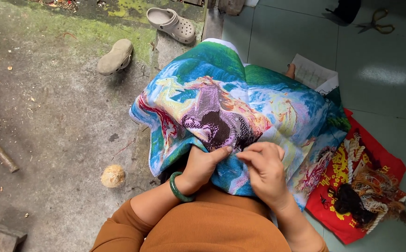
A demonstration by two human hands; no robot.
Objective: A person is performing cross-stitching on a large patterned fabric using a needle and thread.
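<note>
Cloth [259, 107] lies draped over my lap and knees, a big cross-stitch piece in blues and greens with horses worked across it, one dark purple horse near the middle. My left hand [203, 165], with a green bangle [178, 189] on the wrist, presses down on the near edge of the stitched part, fingers curled into the fabric. My right hand [263, 168] sits just beside it, fingertips pinched together on the cloth as if around something thin; I cannot tell whether a needle is between them, it is too small to see. The two hands almost touch.

I judge the cloth light and soft: it sags and folds over my legs and holds no shape of its own. The open weave should give a fair grip, not slippery, though it will slide off my knees if I let the weight hang to one side. The stitched areas look thicker and a little stiffer than the bare parts. Best to hold it close to the working spot, bunched under the left hand so the patch stays taut, not by a far corner.

On the tiles to my right lies a red bag [352, 186] with a tangle of threads [371, 191] on it. A paper sheet [312, 72] peeks out beyond the cloth, scissors [375, 21] farther off. Two clogs [142, 37] sit on the concrete.
</note>
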